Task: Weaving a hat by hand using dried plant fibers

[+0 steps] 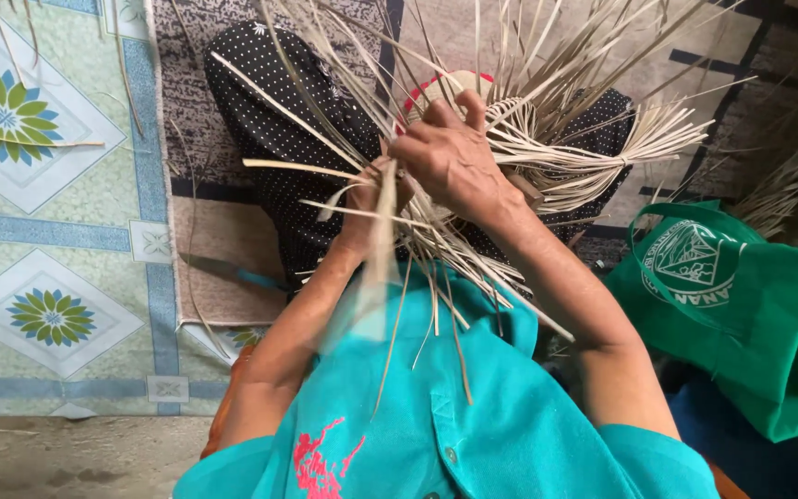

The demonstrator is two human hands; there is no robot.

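Observation:
A half-woven piece of pale straw rests on my lap, with many loose strips fanning out from it. My right hand lies over the woven part, fingers curled around strips near its rim. My left hand sits just below and to the left, partly hidden by the right hand, pinching a flat strip that hangs toward my chest. A red-edged round shape shows behind the fingers.
My legs in black dotted trousers stretch over a patterned mat. A knife with a blue handle lies on the mat at left. A green cloth bag sits at right, with more straw behind it.

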